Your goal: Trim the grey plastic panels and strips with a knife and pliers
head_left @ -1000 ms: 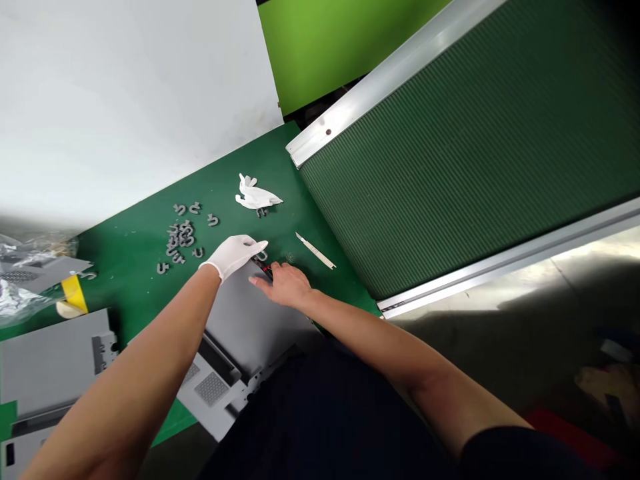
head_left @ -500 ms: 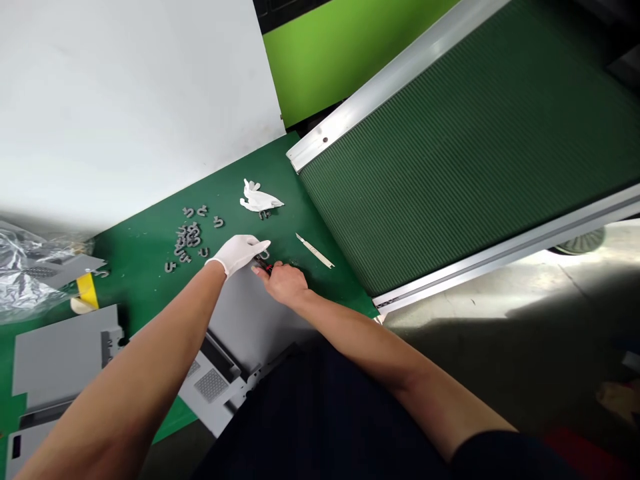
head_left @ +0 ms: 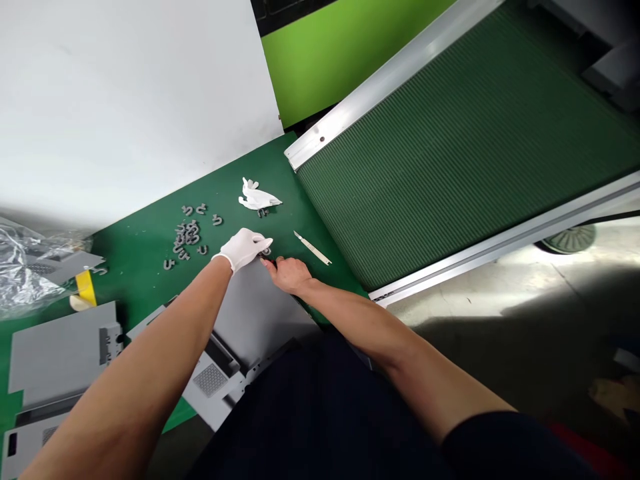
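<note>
My left hand (head_left: 243, 249), in a white cotton glove, is closed around a small curved grey piece (head_left: 267, 251) at its fingertips. My bare right hand (head_left: 289, 275) pinches a small dark tool (head_left: 270, 262) close to that piece, and its fingers hide most of the tool. Both hands sit over the far edge of a grey sheet-metal panel (head_left: 255, 300). A loose heap of small grey curved pieces (head_left: 187, 233) lies left of my left hand on the green work table (head_left: 145, 267). A spare white glove (head_left: 257, 197) and a craft knife (head_left: 313, 249) lie beyond my hands.
A green ribbed conveyor belt (head_left: 450, 153) with aluminium side rails runs along the table's right side. More grey panels (head_left: 60, 353) lie at lower left, beside crumpled plastic wrap (head_left: 20, 270) and a yellow tape roll (head_left: 85, 290). A white board (head_left: 125, 100) stands behind the table.
My hands have drawn slightly closer together around the small parts, and the red mark on the tool no longer shows. The whole view has shifted a little as my head moved.
</note>
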`<move>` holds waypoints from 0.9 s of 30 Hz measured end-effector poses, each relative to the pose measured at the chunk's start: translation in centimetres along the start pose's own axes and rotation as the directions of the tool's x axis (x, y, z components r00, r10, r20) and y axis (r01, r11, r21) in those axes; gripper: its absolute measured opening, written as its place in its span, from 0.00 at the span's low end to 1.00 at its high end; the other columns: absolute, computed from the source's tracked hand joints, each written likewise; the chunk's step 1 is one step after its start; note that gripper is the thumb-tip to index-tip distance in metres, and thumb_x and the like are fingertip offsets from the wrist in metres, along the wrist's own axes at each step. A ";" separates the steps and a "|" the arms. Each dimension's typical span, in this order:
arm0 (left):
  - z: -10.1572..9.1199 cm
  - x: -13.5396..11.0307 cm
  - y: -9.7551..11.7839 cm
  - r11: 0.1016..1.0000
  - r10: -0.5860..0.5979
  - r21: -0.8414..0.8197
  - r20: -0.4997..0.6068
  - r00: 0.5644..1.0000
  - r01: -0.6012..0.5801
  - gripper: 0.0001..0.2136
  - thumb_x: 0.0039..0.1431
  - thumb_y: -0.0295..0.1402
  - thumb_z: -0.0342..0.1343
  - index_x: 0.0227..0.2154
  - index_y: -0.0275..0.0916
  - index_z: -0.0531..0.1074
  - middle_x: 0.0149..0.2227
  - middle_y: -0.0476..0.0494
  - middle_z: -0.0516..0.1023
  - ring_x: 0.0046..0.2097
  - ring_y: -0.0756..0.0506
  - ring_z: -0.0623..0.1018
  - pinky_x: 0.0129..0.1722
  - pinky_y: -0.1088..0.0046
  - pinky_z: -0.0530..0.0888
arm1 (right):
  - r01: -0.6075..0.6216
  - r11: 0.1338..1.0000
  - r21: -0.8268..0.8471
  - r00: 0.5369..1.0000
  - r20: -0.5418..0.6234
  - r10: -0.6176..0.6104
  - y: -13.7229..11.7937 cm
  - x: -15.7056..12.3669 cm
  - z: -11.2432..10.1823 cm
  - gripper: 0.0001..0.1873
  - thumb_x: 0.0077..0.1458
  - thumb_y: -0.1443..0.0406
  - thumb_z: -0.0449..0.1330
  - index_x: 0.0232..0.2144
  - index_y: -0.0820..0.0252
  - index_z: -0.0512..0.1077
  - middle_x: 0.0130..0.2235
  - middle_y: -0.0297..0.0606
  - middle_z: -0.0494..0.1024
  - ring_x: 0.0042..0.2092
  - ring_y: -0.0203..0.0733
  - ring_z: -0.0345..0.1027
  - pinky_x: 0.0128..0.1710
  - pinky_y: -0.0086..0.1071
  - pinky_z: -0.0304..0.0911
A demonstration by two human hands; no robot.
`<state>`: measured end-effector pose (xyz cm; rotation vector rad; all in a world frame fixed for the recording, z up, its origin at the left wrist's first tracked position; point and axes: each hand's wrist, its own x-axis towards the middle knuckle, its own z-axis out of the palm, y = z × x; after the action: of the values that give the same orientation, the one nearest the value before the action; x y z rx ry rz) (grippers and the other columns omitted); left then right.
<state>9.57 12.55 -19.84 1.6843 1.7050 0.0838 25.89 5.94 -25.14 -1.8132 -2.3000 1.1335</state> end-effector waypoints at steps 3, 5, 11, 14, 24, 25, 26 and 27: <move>0.2 0.1 -0.1 1.000 -0.009 -0.023 -0.013 1.000 0.009 0.20 0.53 0.54 0.58 0.22 0.42 0.79 0.27 0.44 0.81 0.31 0.43 0.75 0.33 0.67 0.73 | 0.014 1.000 -0.009 1.000 0.015 -0.014 0.2 0.1 -0.1 0.46 0.68 0.37 0.32 0.48 0.64 0.76 0.43 0.56 0.83 0.47 0.61 0.79 0.47 0.48 0.71; 0.2 0.1 -0.1 0.999 -0.031 -0.040 -0.015 0.999 0.031 0.20 0.52 0.54 0.59 0.23 0.41 0.79 0.27 0.44 0.81 0.31 0.43 0.75 0.33 0.68 0.73 | 0.017 1.000 -0.013 1.000 0.023 -0.016 0.4 0.2 -0.2 0.43 0.69 0.38 0.34 0.48 0.64 0.76 0.44 0.56 0.83 0.48 0.60 0.79 0.48 0.47 0.70; 0.5 0.0 0.1 0.993 -0.078 -0.089 -0.011 0.997 0.077 0.20 0.52 0.55 0.60 0.24 0.42 0.80 0.28 0.43 0.83 0.31 0.43 0.76 0.33 0.69 0.73 | -0.002 1.000 -0.014 1.000 0.029 0.002 0.5 0.2 -0.4 0.42 0.69 0.38 0.36 0.47 0.62 0.76 0.44 0.55 0.83 0.48 0.59 0.79 0.48 0.46 0.70; 0.4 0.0 0.0 0.989 -0.077 -0.126 -0.010 0.997 0.075 0.23 0.56 0.58 0.56 0.29 0.42 0.81 0.33 0.43 0.84 0.35 0.41 0.78 0.38 0.68 0.75 | -0.026 1.000 -0.012 1.000 0.013 0.026 0.0 -0.2 -0.3 0.43 0.68 0.37 0.34 0.47 0.62 0.75 0.44 0.54 0.83 0.48 0.59 0.79 0.47 0.47 0.70; 0.0 0.1 -0.4 0.967 -0.164 -0.202 -0.022 0.986 0.157 0.32 0.62 0.62 0.42 0.41 0.41 0.82 0.49 0.37 0.82 0.52 0.35 0.78 0.57 0.60 0.71 | -0.097 0.995 0.020 0.995 -0.020 0.098 -1.5 -0.6 0.7 0.42 0.71 0.42 0.30 0.50 0.63 0.73 0.49 0.55 0.81 0.50 0.58 0.78 0.48 0.48 0.70; 0.0 0.1 -0.4 0.971 -0.153 -0.188 -0.014 0.988 0.148 0.32 0.62 0.62 0.43 0.40 0.41 0.82 0.48 0.37 0.83 0.51 0.35 0.79 0.55 0.61 0.72 | -0.098 0.995 0.023 0.995 -0.019 0.099 -1.5 -0.6 0.7 0.42 0.71 0.42 0.30 0.50 0.63 0.73 0.49 0.55 0.81 0.50 0.58 0.78 0.48 0.48 0.70; 0.1 0.2 -0.4 0.975 -0.139 -0.178 -0.006 0.990 0.136 0.32 0.61 0.62 0.44 0.39 0.41 0.82 0.46 0.38 0.83 0.49 0.36 0.79 0.53 0.62 0.73 | -0.099 0.995 0.025 0.995 -0.016 0.100 -1.4 -0.5 0.8 0.42 0.71 0.42 0.30 0.50 0.63 0.73 0.48 0.55 0.82 0.50 0.58 0.78 0.48 0.47 0.70; 0.1 0.2 -0.4 0.977 -0.124 -0.172 0.003 0.992 0.123 0.31 0.60 0.62 0.46 0.37 0.42 0.82 0.43 0.38 0.84 0.46 0.37 0.80 0.50 0.63 0.74 | -0.100 0.995 0.027 0.995 -0.011 0.100 -1.4 -0.4 0.8 0.42 0.71 0.42 0.30 0.50 0.64 0.73 0.48 0.55 0.82 0.49 0.58 0.78 0.48 0.47 0.70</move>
<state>9.28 12.61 -20.22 1.4505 1.7514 0.1743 24.52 5.05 -24.85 -1.9401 -2.1996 1.1554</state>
